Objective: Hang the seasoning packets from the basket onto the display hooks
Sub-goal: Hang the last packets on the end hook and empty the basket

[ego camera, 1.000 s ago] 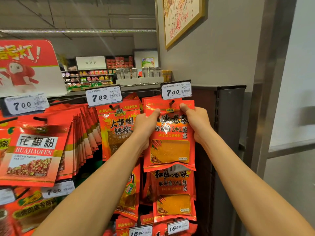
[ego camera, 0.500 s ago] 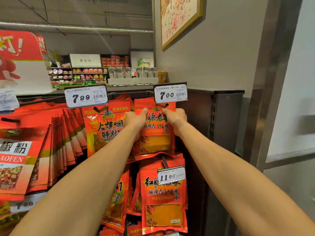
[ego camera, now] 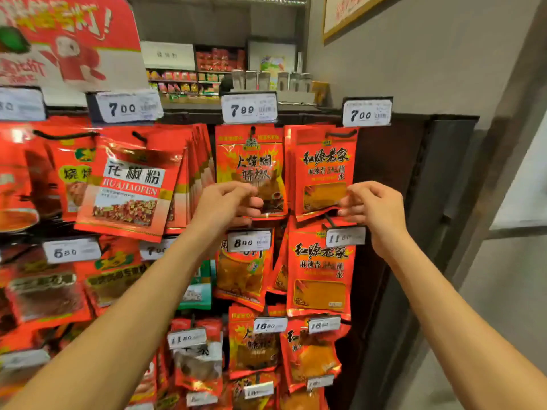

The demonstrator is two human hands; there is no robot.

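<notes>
1. Rack (ego camera: 414,173): dark metal display unit, front packed with red seasoning packs on hooks, several rows, white price tags clipped over each column. Grey wall to its right, a gold-framed picture high on that wall.
2. Room: store shelving with packaged goods visible beyond the rack top, a row of glass jars (ego camera: 266,79) on the rack's top ledge. Big red and white promo sign (ego camera: 68,39) at upper left.
3. Seasoning packet (ego camera: 324,173): red foil pouch, black characters across the upper half, clear window showing orange-yellow powder lower down. Hangs top row, rightmost column, slot over the hook under the "700" tag (ego camera: 367,113). More packs stacked behind it on the same hook. Lower edge kicks out and tilts a little.
4. Neighbour pack (ego camera: 250,170): red with flame graphic, hangs just left under the "789" tag (ego camera: 249,109).
5. Same-design larger pack (ego camera: 321,273) one row down, under a blurred tag (ego camera: 345,236).
6. Right hand (ego camera: 376,208): fingers curled, fingertips at the packet's lower right corner; cannot tell whether it pinches the foil or just touches.
7. Left hand (ego camera: 225,205): fingers loosely curled, in front of the neighbour pack's lower left; nothing visibly held, contact unclear from blur.
</notes>
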